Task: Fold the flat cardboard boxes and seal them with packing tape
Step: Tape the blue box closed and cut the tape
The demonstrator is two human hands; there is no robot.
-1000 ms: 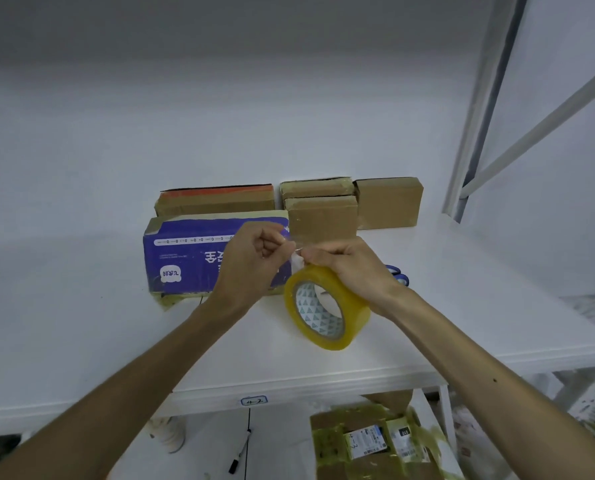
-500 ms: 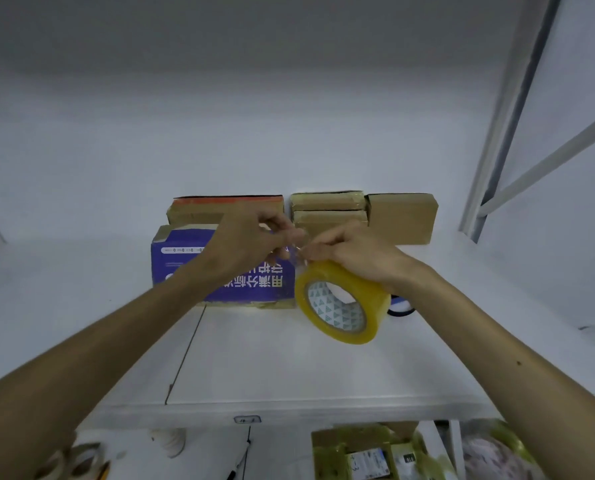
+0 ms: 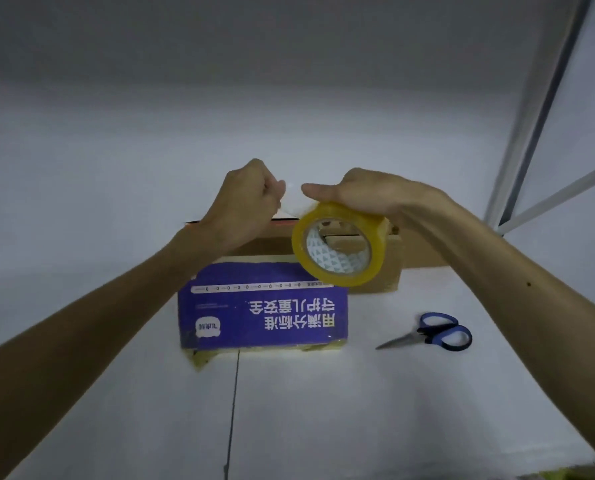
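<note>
Above the bench's (image 3: 323, 410) far edge: left hand (image 3: 244, 206) pinches the clear tape end (image 3: 290, 202), right hand (image 3: 368, 199) grips the yellow packing tape roll (image 3: 337, 268) from on top. Purple box (image 3: 264, 306) sits below, mid-bench, against the brown cardboard boxes (image 3: 264, 249); scissors (image 3: 427, 332) to its right. Pull the end straight and taut so it doesn't fold onto itself.

Both arms are bare behind the left grip (image 3: 247, 202) and the right grip (image 3: 368, 197). Well back from the right one sits a small dark speck (image 3: 528, 284), perhaps a mole.
</note>
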